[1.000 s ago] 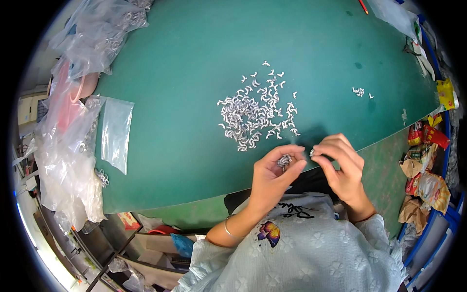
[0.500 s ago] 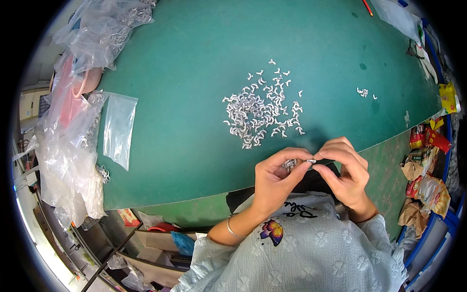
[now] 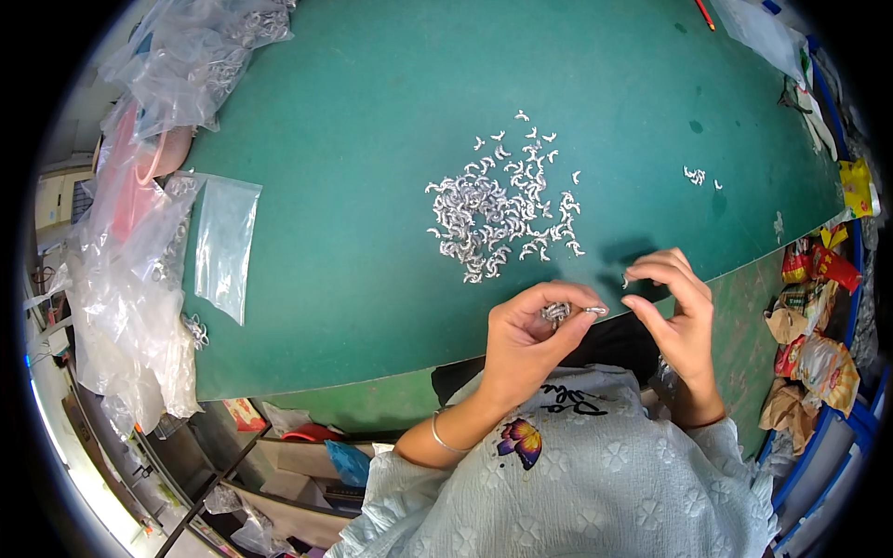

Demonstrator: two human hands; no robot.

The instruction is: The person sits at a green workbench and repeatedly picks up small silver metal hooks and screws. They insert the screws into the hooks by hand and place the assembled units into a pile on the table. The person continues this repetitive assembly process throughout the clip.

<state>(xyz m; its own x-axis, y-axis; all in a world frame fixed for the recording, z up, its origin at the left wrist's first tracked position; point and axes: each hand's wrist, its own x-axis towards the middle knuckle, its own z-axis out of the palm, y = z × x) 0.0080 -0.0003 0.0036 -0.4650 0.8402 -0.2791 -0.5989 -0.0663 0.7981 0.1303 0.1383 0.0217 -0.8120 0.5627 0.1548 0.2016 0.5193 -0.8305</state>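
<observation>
My left hand (image 3: 528,335) is closed, several small silver curved metal pieces (image 3: 555,313) cupped in its fingers. Between its thumb and index fingertip it pinches one more curved metal piece (image 3: 596,311). Just right of it, my right hand (image 3: 684,312) has its thumb and index finger apart. A single small curved piece (image 3: 625,282) shows right by that index fingertip; whether it touches the finger or is loose I cannot tell. Beyond both hands, a loose pile of the same curved metal pieces (image 3: 470,216) lies on the green table (image 3: 353,186).
At the left stand clear plastic bags (image 3: 139,307) with metal parts, a pink basket (image 3: 170,153) and a flat clear bag (image 3: 226,246). A few silver bits (image 3: 694,175) lie to the right. Crumpled packages (image 3: 823,363) crowd the right side, past the table's curved near edge.
My right hand has drawn away from the left one, its thumb and index finger parting. A small curved piece now shows at its index fingertip. My left hand stays nearly in place.
</observation>
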